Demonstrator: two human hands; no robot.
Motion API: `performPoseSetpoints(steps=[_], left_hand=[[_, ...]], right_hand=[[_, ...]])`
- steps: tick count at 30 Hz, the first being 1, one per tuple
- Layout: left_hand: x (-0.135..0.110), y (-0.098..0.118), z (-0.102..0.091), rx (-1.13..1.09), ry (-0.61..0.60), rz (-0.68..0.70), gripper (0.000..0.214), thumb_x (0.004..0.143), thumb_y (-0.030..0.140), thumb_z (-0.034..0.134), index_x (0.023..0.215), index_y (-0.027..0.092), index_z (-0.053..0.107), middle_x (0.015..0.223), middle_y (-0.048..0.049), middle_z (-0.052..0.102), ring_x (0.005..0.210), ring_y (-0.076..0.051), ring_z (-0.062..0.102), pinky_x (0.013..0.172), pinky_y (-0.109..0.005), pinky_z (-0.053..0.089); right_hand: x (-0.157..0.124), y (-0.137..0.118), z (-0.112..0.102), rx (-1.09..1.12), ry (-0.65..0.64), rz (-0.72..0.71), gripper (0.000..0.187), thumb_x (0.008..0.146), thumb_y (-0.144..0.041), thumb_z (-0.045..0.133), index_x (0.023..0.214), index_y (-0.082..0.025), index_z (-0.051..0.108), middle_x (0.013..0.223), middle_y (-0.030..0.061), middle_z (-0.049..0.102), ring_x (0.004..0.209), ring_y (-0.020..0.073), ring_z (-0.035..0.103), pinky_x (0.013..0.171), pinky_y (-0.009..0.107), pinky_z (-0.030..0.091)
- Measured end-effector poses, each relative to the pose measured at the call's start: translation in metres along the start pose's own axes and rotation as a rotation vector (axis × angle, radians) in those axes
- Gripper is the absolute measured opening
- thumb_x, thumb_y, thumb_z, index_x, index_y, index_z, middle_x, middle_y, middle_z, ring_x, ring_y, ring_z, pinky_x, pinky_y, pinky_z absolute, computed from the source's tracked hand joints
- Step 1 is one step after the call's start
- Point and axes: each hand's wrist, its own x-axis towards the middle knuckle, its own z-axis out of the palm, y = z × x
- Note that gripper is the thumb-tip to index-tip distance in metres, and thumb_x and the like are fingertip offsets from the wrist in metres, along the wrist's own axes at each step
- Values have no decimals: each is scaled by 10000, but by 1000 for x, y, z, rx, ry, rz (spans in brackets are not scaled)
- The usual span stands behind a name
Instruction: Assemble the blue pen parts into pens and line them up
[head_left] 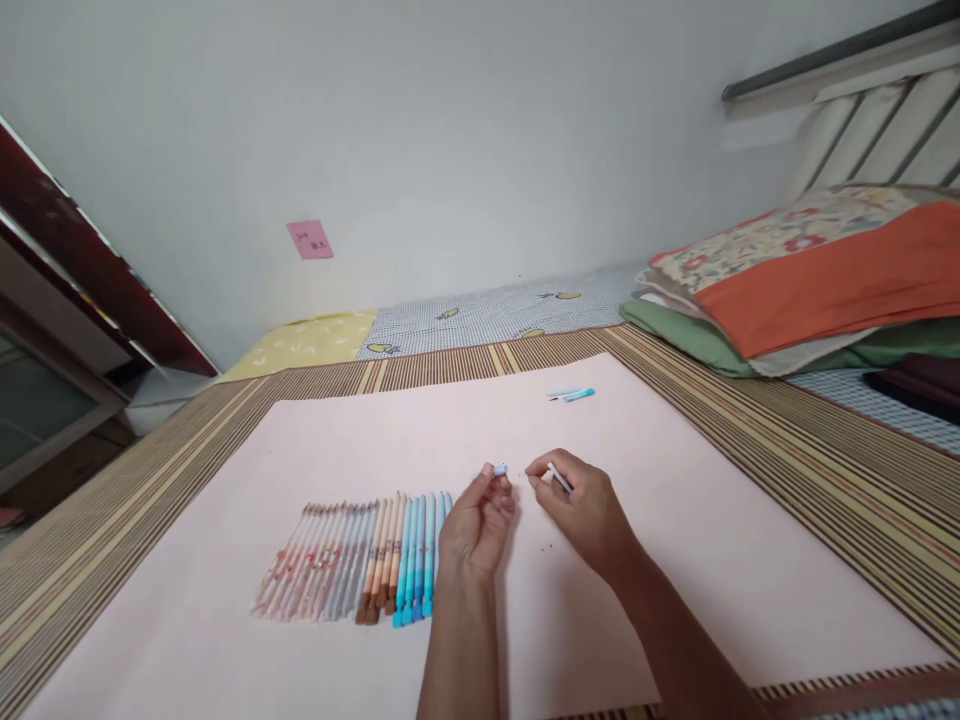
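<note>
My left hand (480, 522) is closed, pinching a light blue pen part (500, 470) between thumb and fingertips; the rest of that piece is hidden by the fingers. Just to its right, my right hand (585, 500) grips a thin whitish pen refill (559, 478), its fine tip pointing at the blue part with a small gap between them. Left of my hands lies a row of pens (375, 555), running from pink and grey to orange-brown and blue. My left wrist is close to the blue end of the row. Loose blue pen pieces (579, 395) lie farther back.
A pale pink sheet (202, 520) lies under everything on a striped mat (172, 450). Small dark specks (546, 548) sit below my right hand. Folded bedding with an orange cover (840, 290) is piled at the right. A wall with a pink note (309, 240) stands behind.
</note>
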Motion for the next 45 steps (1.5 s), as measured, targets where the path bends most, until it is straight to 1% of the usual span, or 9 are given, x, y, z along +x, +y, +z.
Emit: performPoseSetpoints(steps=[6,10,15,24,31,34,38,42,45], left_hand=[[0,-6,0,25,-43,-9,140,882,10,632,762,78,656,697,-61,689,575,-101,676,527,-154,554],[0,-8,1,46,-49,-5,158,909,20,598,770,64,662,707,-76,695,574,-102,674,492,-149,536],[-1,-9,1,59,-22,36,140,904,32,613,779,68,666,701,-69,692,575,-98,669,484,-142,530],[2,-15,-1,57,-82,3,129,891,37,633,773,71,671,693,-67,691,571,-93,657,495,-144,522],[-1,-18,1,54,-108,-59,169,930,62,594,774,60,659,657,-63,679,527,-85,639,482,-144,515],[-4,-19,3,-13,-101,-136,203,958,78,555,779,76,650,669,-56,681,524,-77,636,492,-147,520],[-5,-20,6,-72,-112,-237,277,996,181,531,765,74,640,678,-75,675,524,-84,632,468,-153,503],[-5,-22,6,-100,-100,-228,273,989,167,541,750,79,640,679,-74,670,527,-79,629,490,-149,511],[-4,-22,4,-57,-105,-188,249,977,133,547,759,72,651,696,-82,677,537,-81,636,483,-147,502]], right_hand=[[6,-7,2,-22,71,-44,118,841,-186,529,794,-196,637,743,4,636,519,112,451,540,239,401],[7,-4,3,-67,38,-110,126,831,-146,525,776,-196,627,769,11,637,540,116,467,543,239,392],[7,-6,-1,-76,99,-144,130,862,-142,520,811,-196,626,815,22,649,587,126,507,583,244,415],[8,0,-3,-144,-22,-136,116,862,-155,533,804,-201,622,793,5,626,548,118,468,570,255,388],[8,-5,-11,-63,-90,-119,104,875,-159,553,840,-199,643,865,23,638,674,144,556,645,267,431],[8,-10,-15,27,-22,-43,87,893,-257,595,908,-204,662,899,24,661,635,137,539,616,266,436],[8,-15,-21,141,163,43,342,1006,-408,422,841,-196,634,735,20,622,606,149,536,594,273,435],[7,-14,-26,139,300,22,415,1011,-443,400,813,-188,660,705,24,597,627,160,555,605,282,448],[7,-13,-29,126,365,16,418,1002,-463,433,847,-180,699,646,4,562,533,137,495,523,268,405]])
